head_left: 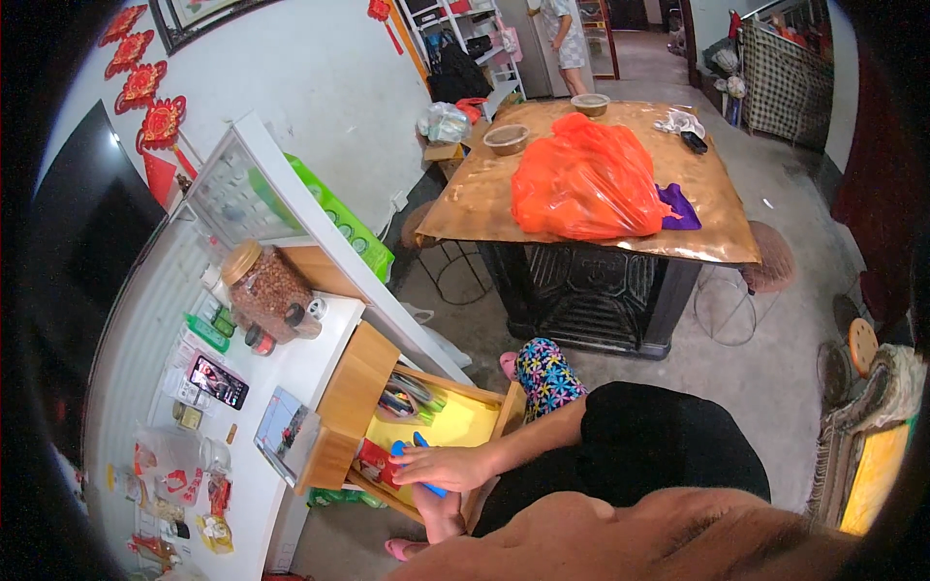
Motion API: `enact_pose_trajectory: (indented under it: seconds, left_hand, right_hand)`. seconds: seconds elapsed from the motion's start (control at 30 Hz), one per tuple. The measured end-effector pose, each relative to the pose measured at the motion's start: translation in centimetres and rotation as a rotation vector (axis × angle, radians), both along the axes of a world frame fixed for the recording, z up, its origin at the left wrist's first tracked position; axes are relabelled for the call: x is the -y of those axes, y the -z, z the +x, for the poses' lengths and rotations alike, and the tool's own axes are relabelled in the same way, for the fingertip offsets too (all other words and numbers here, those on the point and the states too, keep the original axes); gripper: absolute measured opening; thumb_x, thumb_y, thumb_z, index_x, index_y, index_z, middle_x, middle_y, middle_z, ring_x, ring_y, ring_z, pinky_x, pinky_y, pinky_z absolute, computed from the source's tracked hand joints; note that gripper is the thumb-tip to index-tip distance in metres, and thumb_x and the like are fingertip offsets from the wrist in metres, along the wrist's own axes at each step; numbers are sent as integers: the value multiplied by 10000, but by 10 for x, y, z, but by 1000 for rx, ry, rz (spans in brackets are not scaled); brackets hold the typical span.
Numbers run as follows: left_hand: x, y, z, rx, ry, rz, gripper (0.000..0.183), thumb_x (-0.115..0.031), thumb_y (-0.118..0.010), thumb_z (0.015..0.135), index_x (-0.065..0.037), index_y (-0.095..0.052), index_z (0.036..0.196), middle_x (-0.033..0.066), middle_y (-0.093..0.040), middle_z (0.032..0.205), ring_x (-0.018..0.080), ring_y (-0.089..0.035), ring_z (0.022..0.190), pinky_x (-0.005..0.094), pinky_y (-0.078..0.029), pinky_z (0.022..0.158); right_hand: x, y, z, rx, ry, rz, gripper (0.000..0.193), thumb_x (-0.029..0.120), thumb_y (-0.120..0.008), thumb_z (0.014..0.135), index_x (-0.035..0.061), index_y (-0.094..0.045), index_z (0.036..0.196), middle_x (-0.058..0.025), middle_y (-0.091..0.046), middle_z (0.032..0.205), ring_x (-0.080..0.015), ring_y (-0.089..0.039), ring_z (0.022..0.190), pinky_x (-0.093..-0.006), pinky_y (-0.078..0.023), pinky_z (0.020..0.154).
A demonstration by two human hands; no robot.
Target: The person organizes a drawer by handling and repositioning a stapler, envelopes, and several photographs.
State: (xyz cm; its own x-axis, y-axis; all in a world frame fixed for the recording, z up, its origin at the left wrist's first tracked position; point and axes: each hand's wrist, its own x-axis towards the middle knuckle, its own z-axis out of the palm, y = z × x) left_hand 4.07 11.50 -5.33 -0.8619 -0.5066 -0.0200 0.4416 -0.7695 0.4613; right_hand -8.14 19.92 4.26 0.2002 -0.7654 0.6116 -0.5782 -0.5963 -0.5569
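Note:
Over the open wooden drawer [504,412] my two hands are together at a blue object [433,490], mostly covered, whose kind I cannot make out. My right hand [448,469] lies across its top, fingers close together and bent slightly over it. Below it, my left hand [444,515] seems to grip the lower part; its fingers are largely hidden. Blue ends stick out past the right fingers. Inside the drawer, beside the hands, are a red packet [374,463] and a bundle of long thin items [407,395] on a yellow lining.
A white cabinet top [254,407] at left carries a phone [218,381], a large jar [269,287], a tilted picture card [287,436] and several small packets. Beyond stands a table [465,208] with an orange plastic bag [586,179]. Round stools flank it. Another person [565,39] stands at the back.

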Motion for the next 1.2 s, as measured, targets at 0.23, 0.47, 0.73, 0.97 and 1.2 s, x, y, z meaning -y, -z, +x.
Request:
enact_pose_trajectory:
  seconds: [0.23,0.47,0.73,0.97,1.2]
  left_hand:
    - [-17,-65,-13,324,-134,11,420,-433,-283,930,-213,-368,1277,5,-439,1217,161,-434,1112,339,-391,899]
    - [-39,-98,-41,489,-104,119,428,-479,-280,920,-219,-410,1235,7,-490,1155,162,-493,1035,333,-431,837]
    - [-45,-160,-60,598,-66,173,458,-547,-260,901,-188,-470,1093,9,-558,925,170,-549,746,307,-446,601]
    - [-33,-100,-36,367,-177,71,484,-556,-260,896,-186,-451,1142,20,-551,968,182,-547,795,317,-449,644]
    - [-44,-85,-49,392,-190,52,508,-559,-262,893,-185,-432,1193,30,-547,1037,192,-552,870,331,-459,705]
  right_hand:
    - [9,12,0,-99,-12,93,418,115,-435,848,20,-417,1254,-171,-402,1313,-322,-272,1289,-458,-180,1071]
    - [25,25,-24,-25,179,42,438,42,-453,810,65,-440,1247,-166,-372,1335,-320,-275,1287,-476,-188,1058]
    - [27,20,-30,22,290,154,510,99,-533,802,63,-385,1289,-185,-306,1367,-310,-196,1318,-497,-144,1070]
    - [9,27,-1,-100,117,62,587,134,-545,817,98,-288,1343,-202,-189,1411,-329,-131,1333,-508,-122,1072]
    - [28,6,-36,-109,429,93,462,146,-467,862,83,-361,1308,-187,-237,1406,-337,-140,1332,-476,-141,1073]
